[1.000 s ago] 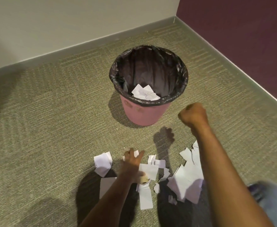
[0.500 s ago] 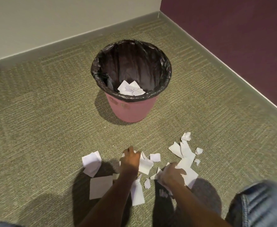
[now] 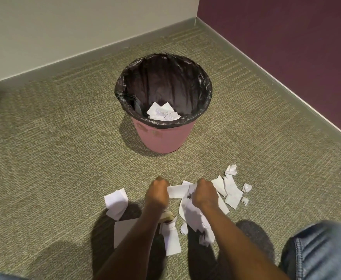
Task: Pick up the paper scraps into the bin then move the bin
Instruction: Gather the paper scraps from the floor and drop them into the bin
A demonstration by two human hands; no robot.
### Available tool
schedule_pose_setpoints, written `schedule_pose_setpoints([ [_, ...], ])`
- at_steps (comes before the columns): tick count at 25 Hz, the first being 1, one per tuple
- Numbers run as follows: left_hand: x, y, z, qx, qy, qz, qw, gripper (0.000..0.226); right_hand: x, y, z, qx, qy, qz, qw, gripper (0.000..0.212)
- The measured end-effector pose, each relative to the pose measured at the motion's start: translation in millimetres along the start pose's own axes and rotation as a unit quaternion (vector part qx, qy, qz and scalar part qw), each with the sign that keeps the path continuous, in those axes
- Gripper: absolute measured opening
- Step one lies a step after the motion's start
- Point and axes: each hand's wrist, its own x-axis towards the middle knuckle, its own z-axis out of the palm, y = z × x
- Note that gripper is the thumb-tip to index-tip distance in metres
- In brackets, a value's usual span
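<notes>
Both fists, left hand and right hand, clench paper scraps; gathering loose edges inward before lifting toward the bin should prevent spills.

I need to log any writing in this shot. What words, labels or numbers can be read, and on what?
No text can be read.
Paper scraps in the bin: faint ink marks, too blurred to read.
Pink bin: two pale round marks on its wall, illegible.
Scraps on the carpet: appear blank.
</notes>
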Motion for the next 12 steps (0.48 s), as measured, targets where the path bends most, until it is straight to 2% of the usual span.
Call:
schedule_pose_setpoints([
  [3,5.5,9.4,-19.3,-0.053,0.008,-0.023,0.998,0.027,2.2,-15.0,-35.9,0.017,-0.034,-0.005,0.999,0.033],
  [9,9.5,16.8,-66.0,-0.129,0.002,0.017,0.991,0.015,-16.9,-51.5,-133.8,-0.001,-0.116,-0.094,0.989,0.048],
  [11,6.9,19.5,-84.7,-0.140,0.003,0.035,0.989,0.017,-30.8,-63.9,-163.2,0.027,-0.123,-0.128,0.984,0.044],
  [12,4.2,21.9,-95.8,-0.157,0.007,0.031,0.987,0.013,-37.3,-68.8,-177.0,0.064,-0.120,-0.144,0.980,0.034],
])
